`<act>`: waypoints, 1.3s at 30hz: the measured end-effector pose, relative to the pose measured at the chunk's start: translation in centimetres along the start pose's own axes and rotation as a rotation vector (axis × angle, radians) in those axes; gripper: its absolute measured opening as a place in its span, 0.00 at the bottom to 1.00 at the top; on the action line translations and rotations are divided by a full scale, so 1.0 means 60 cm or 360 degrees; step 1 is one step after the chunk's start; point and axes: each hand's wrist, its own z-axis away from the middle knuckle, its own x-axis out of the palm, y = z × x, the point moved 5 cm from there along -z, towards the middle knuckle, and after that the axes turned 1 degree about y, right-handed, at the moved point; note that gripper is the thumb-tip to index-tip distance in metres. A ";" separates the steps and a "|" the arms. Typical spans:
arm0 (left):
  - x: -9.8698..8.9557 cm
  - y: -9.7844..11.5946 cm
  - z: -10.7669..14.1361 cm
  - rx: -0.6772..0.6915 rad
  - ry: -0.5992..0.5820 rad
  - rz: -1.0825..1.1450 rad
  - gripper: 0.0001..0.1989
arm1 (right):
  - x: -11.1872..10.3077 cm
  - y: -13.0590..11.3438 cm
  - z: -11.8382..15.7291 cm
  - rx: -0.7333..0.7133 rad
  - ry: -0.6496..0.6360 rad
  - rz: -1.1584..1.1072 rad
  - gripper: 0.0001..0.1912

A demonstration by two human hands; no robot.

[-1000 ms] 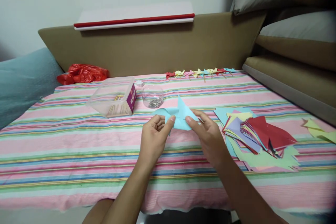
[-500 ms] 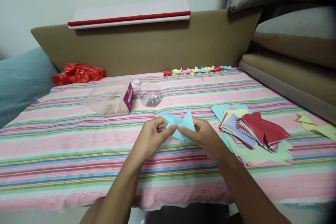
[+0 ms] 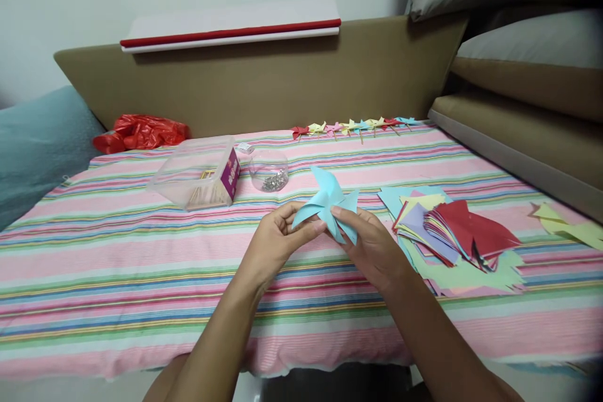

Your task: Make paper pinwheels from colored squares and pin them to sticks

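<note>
A light-blue paper pinwheel (image 3: 328,191) is held up over the striped cloth, its curved blades folded in to the middle. My left hand (image 3: 281,231) pinches its left blade between thumb and fingers. At the centre, the thumb of my right hand (image 3: 372,240) presses the folded tips down while the fingers support the paper from behind. A pile of coloured paper (image 3: 452,239) lies to the right of my right hand. Beyond my hands stands a clear round tub (image 3: 269,169) with small metal pins in its bottom.
A clear plastic box (image 3: 193,179) holding thin wooden sticks stands at the left. Several finished pinwheels on sticks (image 3: 360,126) lie in a row at the back. A red plastic bag (image 3: 148,132) rests back left; yellow paper scraps (image 3: 568,226) lie far right.
The blue paper has turned and its upper blade now curves up with the tips gathered at the centre. My right thumb has shifted onto the middle.
</note>
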 end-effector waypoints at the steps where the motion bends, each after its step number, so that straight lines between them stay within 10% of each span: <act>1: -0.001 -0.003 -0.001 0.0022 0.0029 -0.0007 0.14 | 0.002 0.001 0.001 0.0005 -0.0004 -0.0023 0.07; 23: 0.009 -0.035 0.002 0.0116 0.0652 0.0235 0.11 | 0.025 0.044 0.002 -0.0287 0.0355 0.0079 0.15; 34: -0.031 -0.044 -0.008 -0.0048 0.0808 0.0697 0.16 | 0.003 -0.002 0.008 -0.0660 0.0352 0.0530 0.29; 39: -0.038 -0.041 -0.010 -0.0023 0.0761 0.0690 0.14 | 0.012 -0.005 0.010 -0.0723 0.0119 0.0888 0.13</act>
